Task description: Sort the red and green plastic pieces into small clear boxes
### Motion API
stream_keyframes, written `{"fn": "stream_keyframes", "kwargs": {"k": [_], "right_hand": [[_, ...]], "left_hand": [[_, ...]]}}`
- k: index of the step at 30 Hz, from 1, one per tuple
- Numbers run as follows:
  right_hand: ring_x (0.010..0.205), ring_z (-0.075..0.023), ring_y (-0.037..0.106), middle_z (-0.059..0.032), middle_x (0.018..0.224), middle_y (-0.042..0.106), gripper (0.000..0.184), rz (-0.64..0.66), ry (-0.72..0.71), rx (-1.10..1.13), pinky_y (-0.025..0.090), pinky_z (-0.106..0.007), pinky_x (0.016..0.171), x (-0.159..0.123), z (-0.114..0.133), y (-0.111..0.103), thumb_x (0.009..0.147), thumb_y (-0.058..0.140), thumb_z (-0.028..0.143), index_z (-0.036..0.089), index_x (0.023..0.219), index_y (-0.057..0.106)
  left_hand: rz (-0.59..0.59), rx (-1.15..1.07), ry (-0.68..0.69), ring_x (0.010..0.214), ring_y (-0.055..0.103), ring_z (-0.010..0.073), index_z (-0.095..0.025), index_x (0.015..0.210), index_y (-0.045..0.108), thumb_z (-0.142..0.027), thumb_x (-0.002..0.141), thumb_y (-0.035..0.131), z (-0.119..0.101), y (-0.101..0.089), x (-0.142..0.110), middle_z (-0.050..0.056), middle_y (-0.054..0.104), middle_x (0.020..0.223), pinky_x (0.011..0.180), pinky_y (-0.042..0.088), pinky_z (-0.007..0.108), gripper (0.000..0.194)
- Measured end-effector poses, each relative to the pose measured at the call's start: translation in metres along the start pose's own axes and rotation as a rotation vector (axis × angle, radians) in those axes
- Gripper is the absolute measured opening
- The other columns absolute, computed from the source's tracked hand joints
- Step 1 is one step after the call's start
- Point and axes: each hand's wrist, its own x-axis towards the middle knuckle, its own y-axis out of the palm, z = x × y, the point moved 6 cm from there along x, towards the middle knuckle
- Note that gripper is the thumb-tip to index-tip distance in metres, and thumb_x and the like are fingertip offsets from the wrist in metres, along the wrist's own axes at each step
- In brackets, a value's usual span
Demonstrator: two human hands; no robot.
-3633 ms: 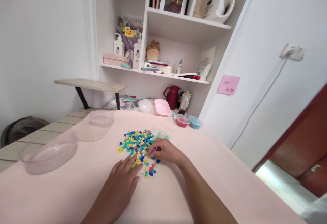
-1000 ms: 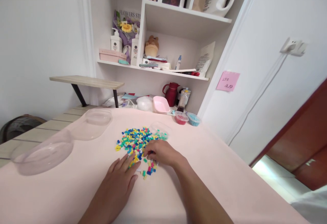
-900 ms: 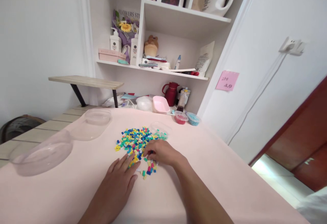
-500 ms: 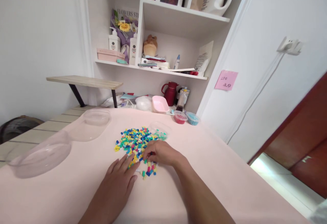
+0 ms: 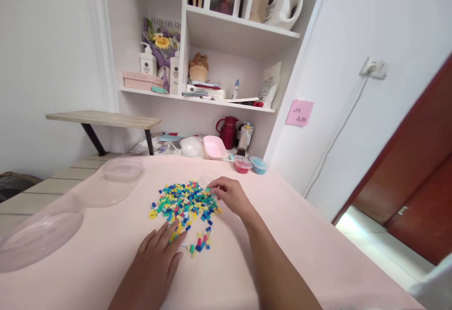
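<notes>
A pile of small coloured beads (image 5: 181, 201) lies in the middle of the pink table (image 5: 300, 244), and a smaller cluster (image 5: 199, 244) sits nearer to me. My left hand (image 5: 155, 263) rests flat and open on the table, its fingertips touching the pile's near edge. My right hand (image 5: 228, 194) is at the far right edge of the pile with fingers pinched together beside a small clear dish (image 5: 206, 178). What the pinch holds is too small to make out.
Two large clear bowls (image 5: 116, 180) (image 5: 38, 234) stand on the table's left side. At the back are a pink tray (image 5: 214, 147), a red tub (image 5: 242, 164), a blue tub (image 5: 258, 165) and a red jug (image 5: 228, 131) under white shelves.
My right hand has moved from the pile's near side up to its far right edge by the small clear dish. My left hand has stayed flat in place.
</notes>
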Motion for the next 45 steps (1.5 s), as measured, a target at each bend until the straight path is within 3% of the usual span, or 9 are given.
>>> {"fn": "stream_keyframes", "kwargs": {"k": [4,8,11,15,21,27,37,42,45], "right_hand": [[0.062,-0.0138,0.055,-0.0033,0.084,0.066,0.021,-0.276,0.120,-0.111,0.049,-0.026,0.059,0.004,-0.028,-0.027,0.081,0.060,0.034,0.020,0.091,0.072],[0.065,-0.0151,0.056,-0.0021,0.081,0.062,0.035,-0.384,0.221,-0.244,0.050,-0.028,0.063,0.000,-0.037,-0.041,0.083,0.056,0.039,0.022,0.111,0.067],[0.061,-0.0141,0.055,-0.0032,0.081,0.063,0.035,-0.429,0.192,-0.158,0.049,-0.028,0.062,-0.004,-0.027,-0.043,0.086,0.051,0.041,0.020,0.109,0.067],[0.055,-0.0128,0.052,-0.0027,0.073,0.062,0.030,-0.285,0.099,0.015,0.044,-0.024,0.052,-0.005,-0.004,-0.023,0.086,0.053,0.041,0.017,0.094,0.070],[0.055,-0.0100,0.049,0.0001,0.067,0.062,0.022,0.197,0.066,0.104,0.041,-0.021,0.053,-0.011,0.014,0.026,0.083,0.060,0.034,0.016,0.085,0.072],[0.057,-0.0102,0.050,0.0004,0.065,0.062,0.022,0.238,0.085,0.094,0.041,-0.021,0.054,-0.013,0.015,0.035,0.084,0.059,0.032,0.015,0.085,0.073],[0.060,-0.0106,0.054,-0.0005,0.070,0.067,0.016,0.275,0.067,0.056,0.041,-0.020,0.056,-0.013,0.014,0.037,0.082,0.061,0.026,0.017,0.083,0.073],[0.058,-0.0103,0.054,0.0004,0.066,0.066,0.013,0.442,0.076,0.161,0.042,-0.020,0.056,-0.018,0.012,0.046,0.078,0.066,0.026,0.016,0.081,0.073],[0.059,-0.0104,0.054,0.0004,0.066,0.065,0.015,0.410,0.068,0.155,0.042,-0.020,0.057,-0.017,0.011,0.045,0.079,0.065,0.028,0.015,0.080,0.073]], "left_hand": [[-0.031,0.022,0.021,0.134,0.044,0.0265,-0.036,0.134,0.052,-0.034,0.093,0.040,0.004,0.005,0.003,0.000,0.047,0.146,0.108,0.038,0.054,0.043],[-0.076,0.027,0.048,0.133,0.046,0.0264,-0.038,0.134,0.051,-0.035,0.092,0.040,0.008,0.010,0.004,0.000,0.049,0.144,0.107,0.039,0.054,0.043],[-0.107,0.014,0.051,0.133,0.047,0.0260,-0.038,0.133,0.052,-0.033,0.092,0.042,0.008,0.009,0.003,0.000,0.051,0.143,0.107,0.039,0.053,0.043],[-0.155,0.008,0.066,0.130,0.050,0.0248,-0.036,0.135,0.052,-0.031,0.092,0.041,0.003,0.002,-0.002,0.002,0.050,0.144,0.106,0.041,0.050,0.044],[-0.208,0.020,0.181,0.127,0.051,0.0215,-0.037,0.127,0.058,-0.023,0.091,0.042,-0.009,-0.010,-0.011,0.003,0.046,0.148,0.106,0.041,0.049,0.042],[-0.165,-0.046,0.252,0.132,0.047,0.0203,-0.039,0.110,0.067,-0.020,0.091,0.041,-0.009,-0.008,-0.012,-0.001,0.045,0.149,0.110,0.034,0.053,0.038],[-0.153,0.027,0.162,0.127,0.051,0.0239,-0.041,0.126,0.058,-0.027,0.092,0.043,-0.007,-0.004,-0.008,0.005,0.052,0.143,0.105,0.041,0.053,0.040],[-0.307,0.039,0.226,0.130,0.048,0.0252,-0.034,0.120,0.064,-0.022,0.090,0.046,-0.010,-0.017,-0.015,0.007,0.044,0.149,0.106,0.040,0.050,0.037],[-0.451,0.097,0.324,0.139,0.036,0.0267,-0.033,0.122,0.062,-0.016,0.088,0.048,-0.021,-0.025,-0.025,0.007,0.036,0.154,0.113,0.028,0.052,0.040]]}}
